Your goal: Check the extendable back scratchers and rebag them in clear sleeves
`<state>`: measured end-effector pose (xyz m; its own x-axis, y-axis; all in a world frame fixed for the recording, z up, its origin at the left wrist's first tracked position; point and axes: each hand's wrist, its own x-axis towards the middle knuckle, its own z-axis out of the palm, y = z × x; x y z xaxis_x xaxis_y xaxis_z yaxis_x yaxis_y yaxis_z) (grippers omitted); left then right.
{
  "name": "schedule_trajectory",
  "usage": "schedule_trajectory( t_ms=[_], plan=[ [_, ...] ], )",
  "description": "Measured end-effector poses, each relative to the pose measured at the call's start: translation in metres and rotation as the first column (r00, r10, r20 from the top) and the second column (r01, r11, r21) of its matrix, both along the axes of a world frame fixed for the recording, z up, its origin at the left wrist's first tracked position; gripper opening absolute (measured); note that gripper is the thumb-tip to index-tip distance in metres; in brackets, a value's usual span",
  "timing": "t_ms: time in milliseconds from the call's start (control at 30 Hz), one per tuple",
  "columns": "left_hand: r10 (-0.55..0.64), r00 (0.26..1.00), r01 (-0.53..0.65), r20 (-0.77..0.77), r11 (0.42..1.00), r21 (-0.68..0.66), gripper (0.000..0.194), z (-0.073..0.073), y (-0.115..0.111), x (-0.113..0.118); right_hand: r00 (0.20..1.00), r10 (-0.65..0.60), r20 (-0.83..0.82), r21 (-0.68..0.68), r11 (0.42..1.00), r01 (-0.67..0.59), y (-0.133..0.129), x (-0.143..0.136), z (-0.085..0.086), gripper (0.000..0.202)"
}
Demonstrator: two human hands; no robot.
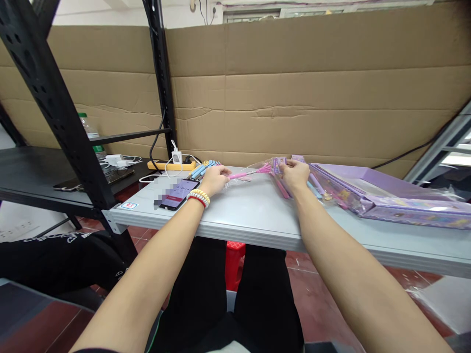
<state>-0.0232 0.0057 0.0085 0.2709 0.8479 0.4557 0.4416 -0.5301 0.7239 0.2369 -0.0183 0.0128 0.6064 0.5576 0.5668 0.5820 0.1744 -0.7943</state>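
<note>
My left hand [216, 179], with coiled bracelets at its wrist, is closed at one end of a slim pink stick [241, 175]. Clear film shows around the stick, and its far end widens into a bright pink tip [265, 168]. My right hand [296, 174] pinches a purple printed packet [278, 164] beside that tip; its fingertips are partly hidden. Under and beside the right hand lie pink and purple pen-like sticks [317, 182] in clear wrap. Blue pen-like sticks [201, 169] lie just behind my left hand.
At the right lies a shallow purple box [390, 203] with film on it. A phone [179, 193] rests left of my left hand, near a yellow power strip [171, 165] with a white charger [177, 156]. Black shelf posts [62, 98] and a cardboard wall [294, 98] border the table.
</note>
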Motion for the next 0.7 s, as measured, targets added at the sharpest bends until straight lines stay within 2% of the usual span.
schedule_trajectory(
  t_ms=[433,700],
  plan=[
    [0.002,1.000,-0.002,-0.005,1.000,-0.008,0.032,0.000,0.000,-0.001,0.993,0.052,-0.109,-0.021,0.998,-0.055,-0.011,-0.010,0.007,0.021],
    [-0.037,0.999,0.036,-0.008,0.995,-0.093,0.034,0.001,-0.002,0.000,0.997,0.055,0.047,0.009,0.998,-0.055,0.001,-0.004,-0.001,0.014]
  ],
)
